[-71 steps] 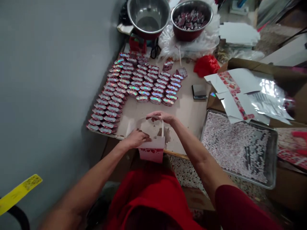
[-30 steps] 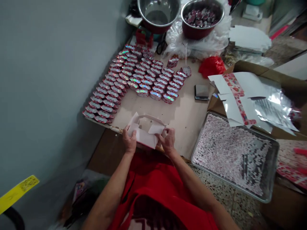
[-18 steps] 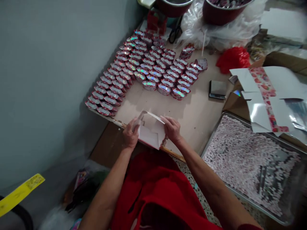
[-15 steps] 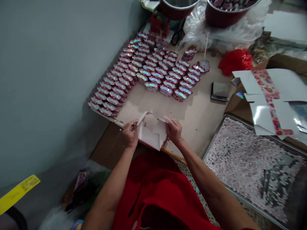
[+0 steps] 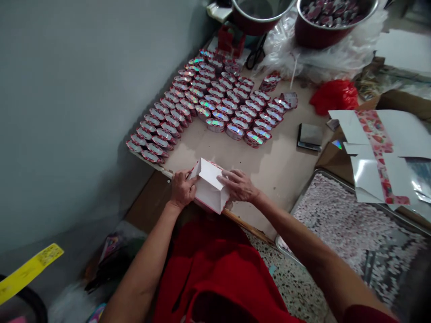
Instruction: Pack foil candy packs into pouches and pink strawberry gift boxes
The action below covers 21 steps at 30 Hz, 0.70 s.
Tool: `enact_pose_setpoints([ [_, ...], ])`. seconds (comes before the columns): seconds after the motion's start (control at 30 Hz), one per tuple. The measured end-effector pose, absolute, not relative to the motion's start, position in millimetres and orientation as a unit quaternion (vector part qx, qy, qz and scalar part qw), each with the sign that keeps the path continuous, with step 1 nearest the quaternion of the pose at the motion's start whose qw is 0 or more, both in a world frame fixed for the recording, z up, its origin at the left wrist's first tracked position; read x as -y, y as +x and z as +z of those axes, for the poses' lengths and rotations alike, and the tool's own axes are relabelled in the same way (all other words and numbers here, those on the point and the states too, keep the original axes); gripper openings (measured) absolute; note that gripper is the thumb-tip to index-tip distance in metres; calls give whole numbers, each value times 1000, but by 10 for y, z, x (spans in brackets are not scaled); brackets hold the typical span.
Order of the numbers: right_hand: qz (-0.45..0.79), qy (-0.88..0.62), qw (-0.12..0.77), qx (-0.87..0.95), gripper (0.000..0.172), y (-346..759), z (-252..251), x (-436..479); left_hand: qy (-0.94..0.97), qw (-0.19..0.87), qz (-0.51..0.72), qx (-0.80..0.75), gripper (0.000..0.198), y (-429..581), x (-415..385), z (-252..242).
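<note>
A small white cardboard box (image 5: 210,190) sits at the table's front edge, its pale inside facing up and thin red edges showing. My left hand (image 5: 182,187) grips its left side, the index finger reaching onto a side flap. On the right, my right hand (image 5: 239,185) holds the box with its fingers lying over a flap folded inward across the far part. Part of the right wall is hidden under that hand. Beyond the box stand rows of small red-and-white packs (image 5: 215,124) with shiny tops.
A small scale (image 5: 310,135) lies on the table (image 5: 283,163) to the right. Flat printed cartons (image 5: 367,161) overlap a metal tray of small pale pieces (image 5: 330,206). Two pots (image 5: 332,33), clear plastic, scissors (image 5: 256,56) and a red bag (image 5: 334,96) are at the back.
The far flap, upright before, now lies folded inward over the box. My right hand has moved from the box's far right corner onto this flap; my left hand stays at the left side.
</note>
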State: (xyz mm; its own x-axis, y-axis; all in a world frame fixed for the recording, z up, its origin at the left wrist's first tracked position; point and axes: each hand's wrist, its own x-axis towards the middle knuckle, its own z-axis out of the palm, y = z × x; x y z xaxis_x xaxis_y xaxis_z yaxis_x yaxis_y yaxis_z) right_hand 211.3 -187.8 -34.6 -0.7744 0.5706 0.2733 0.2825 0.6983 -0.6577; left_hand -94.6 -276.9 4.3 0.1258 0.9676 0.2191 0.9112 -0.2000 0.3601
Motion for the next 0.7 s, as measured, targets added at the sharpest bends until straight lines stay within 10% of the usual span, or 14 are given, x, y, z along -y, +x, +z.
enact_pose_setpoints([
  [0.2, 397, -316, 177, 843, 39, 1767, -32, 1616, 650, 95, 294, -694, 40, -785, 2822, -67],
  [0.37, 506, -412, 19, 758, 89, 1378, -136, 1447, 245, 105, 578, -772, 40, -404, 2735, -224],
  [0.7, 464, -526, -63, 710, 74, 1378, 578, 1976, -18, 196, 650, -734, 34, -377, 2694, 571],
])
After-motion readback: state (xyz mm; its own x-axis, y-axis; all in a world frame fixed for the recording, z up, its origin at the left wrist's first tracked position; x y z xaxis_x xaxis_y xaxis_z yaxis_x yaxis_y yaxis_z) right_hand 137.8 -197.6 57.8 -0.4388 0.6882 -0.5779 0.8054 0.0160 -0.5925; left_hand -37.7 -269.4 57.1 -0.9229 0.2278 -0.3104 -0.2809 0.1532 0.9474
